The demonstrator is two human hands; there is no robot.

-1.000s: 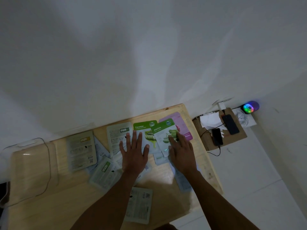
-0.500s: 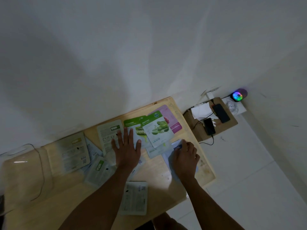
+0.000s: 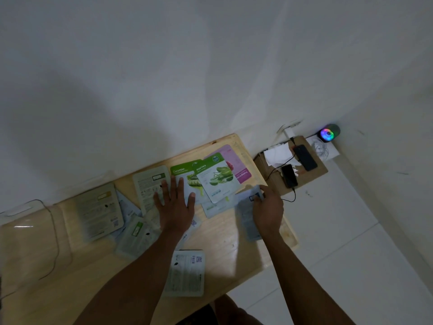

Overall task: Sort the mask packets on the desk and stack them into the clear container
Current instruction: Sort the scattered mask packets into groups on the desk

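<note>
Several packets lie scattered on the desk [image 3: 225, 245], right of the clear container [image 3: 28, 233]. Left hand [image 3: 174, 205] rests flat, fingers spread, on packets below the Cucumber packet [image 3: 186, 175]. Right hand [image 3: 267, 208] pinches a pale blue packet [image 3: 246, 219] right of it.

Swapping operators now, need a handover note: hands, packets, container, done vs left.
Left hand: flat, palm down on loose packets mid-desk, holding nothing.
Right hand: on a pale blue packet near the desk's right edge; grip unclear.
Packets: Cucumber, Aloe Vera and pink overlap at the back; white back-side ones lie left and at the front edge.
Container: far left, no packets visible inside.
Done: nothing stacked.
Left: sort everything, stack into container.
</note>
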